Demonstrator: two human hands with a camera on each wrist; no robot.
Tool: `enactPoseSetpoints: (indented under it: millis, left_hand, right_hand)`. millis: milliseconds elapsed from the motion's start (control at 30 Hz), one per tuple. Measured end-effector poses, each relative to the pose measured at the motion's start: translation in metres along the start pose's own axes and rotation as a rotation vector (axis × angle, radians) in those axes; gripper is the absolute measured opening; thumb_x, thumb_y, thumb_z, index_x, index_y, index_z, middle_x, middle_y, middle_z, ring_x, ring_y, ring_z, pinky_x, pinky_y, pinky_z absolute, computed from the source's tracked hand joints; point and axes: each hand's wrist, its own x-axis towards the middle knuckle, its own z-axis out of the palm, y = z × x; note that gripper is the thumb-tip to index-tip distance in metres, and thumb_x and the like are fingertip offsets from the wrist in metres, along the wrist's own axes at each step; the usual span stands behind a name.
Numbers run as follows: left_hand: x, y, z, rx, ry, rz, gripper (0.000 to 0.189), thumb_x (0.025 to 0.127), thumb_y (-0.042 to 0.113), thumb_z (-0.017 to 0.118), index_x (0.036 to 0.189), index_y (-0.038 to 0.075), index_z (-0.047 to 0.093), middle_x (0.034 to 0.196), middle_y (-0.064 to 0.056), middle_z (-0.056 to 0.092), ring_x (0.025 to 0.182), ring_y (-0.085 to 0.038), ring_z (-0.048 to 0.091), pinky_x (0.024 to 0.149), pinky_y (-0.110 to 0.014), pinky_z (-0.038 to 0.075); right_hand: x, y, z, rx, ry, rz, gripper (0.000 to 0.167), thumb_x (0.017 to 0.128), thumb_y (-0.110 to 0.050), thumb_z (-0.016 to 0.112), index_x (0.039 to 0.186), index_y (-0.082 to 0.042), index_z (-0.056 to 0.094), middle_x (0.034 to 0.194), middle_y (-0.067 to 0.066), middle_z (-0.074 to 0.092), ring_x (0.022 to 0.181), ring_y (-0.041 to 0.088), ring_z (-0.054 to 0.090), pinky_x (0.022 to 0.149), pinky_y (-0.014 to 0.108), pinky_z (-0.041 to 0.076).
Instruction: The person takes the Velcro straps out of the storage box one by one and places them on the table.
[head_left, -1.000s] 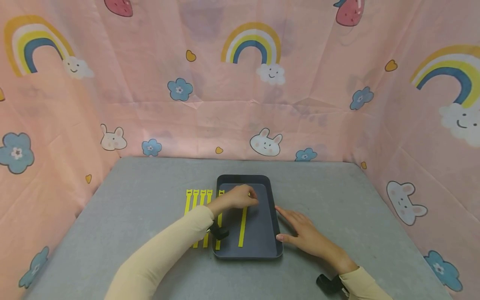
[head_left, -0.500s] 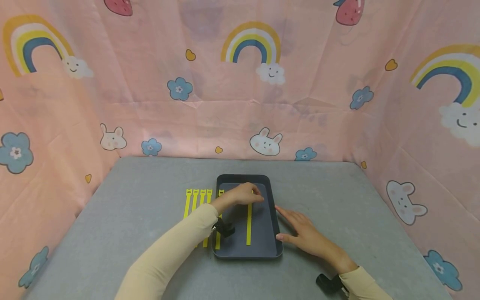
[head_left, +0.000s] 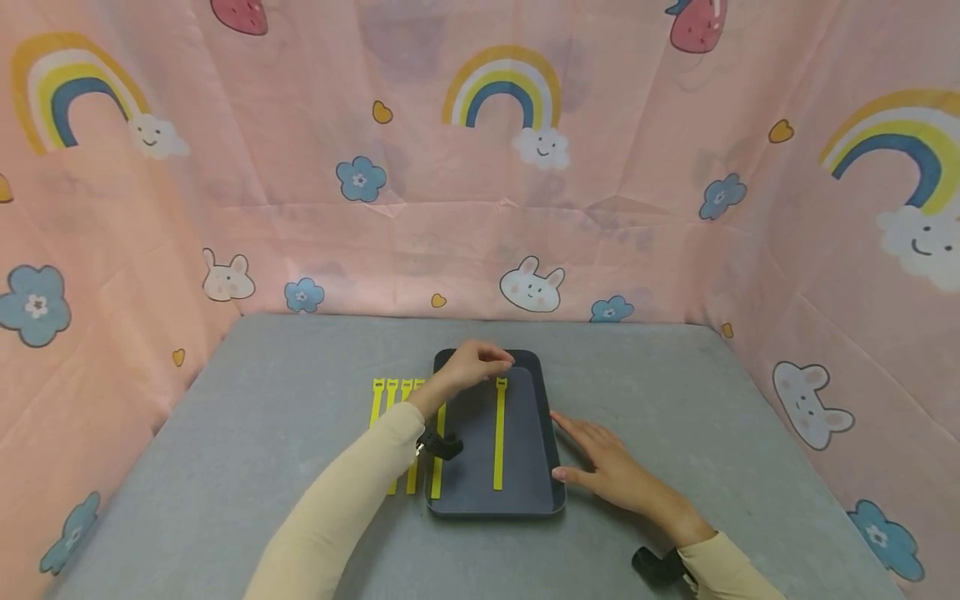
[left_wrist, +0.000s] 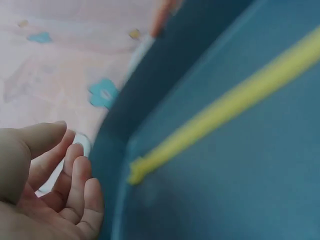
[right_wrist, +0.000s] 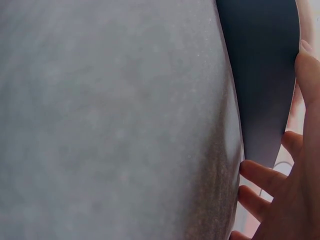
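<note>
A dark grey rectangular tray (head_left: 531, 487) lies on the table in the head view. One yellow cable tie strap (head_left: 499, 442) with a slotted head runs lengthwise along its middle; another strap (head_left: 437, 479) lies by the left wall, partly behind my left arm. My left hand (head_left: 471, 364) hovers over the tray's far end, holding nothing. In the left wrist view its fingers are loosely curled, apart from the middle strap (left_wrist: 220, 116). My right hand (head_left: 613, 473) rests at the tray's right side, fingertips and thumb against the outer wall (right_wrist: 265, 75) in the right wrist view.
Several more yellow straps (head_left: 377, 398) lie side by side on the grey table (head_left: 300, 367), just left of the tray, partly covered by my left sleeve (head_left: 352, 475). Pink patterned cloth (head_left: 450, 233) surrounds the table at the back and both sides.
The middle strap shifted right within the tray, then my left hand let go of it and drew back up and left, uncovering its slotted head. My right hand stayed put.
</note>
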Motion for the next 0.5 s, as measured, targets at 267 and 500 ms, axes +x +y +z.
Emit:
enactPoseSetpoints:
  millis: [267,500]
  left_hand:
    - [0.000,-0.025,0.007,0.044,0.095,-0.012,0.021,0.092,0.017,0.070,0.111,0.009,0.076,0.110,-0.010,0.074,0.089,-0.016,0.066,0.070,-0.023,0.049]
    - [0.003,-0.029,0.010,0.152,0.127,0.005,0.020,0.086,0.014,0.076,0.107,0.014,0.078,0.085,-0.005,0.070,0.070,-0.009,0.055,0.062,-0.020,0.042]
  right_hand:
    - [0.000,0.000,0.000,0.001,-0.009,0.015,0.081,0.091,-0.055,0.062,0.158,-0.028,0.025,0.155,0.012,0.043,0.141,0.045,0.038,0.107,0.071,0.027]
    - [-0.001,0.001,0.000,0.003,-0.009,0.020,0.081,0.091,-0.055,0.062,0.158,-0.031,0.024,0.154,0.013,0.044,0.142,0.044,0.038,0.107,0.071,0.027]
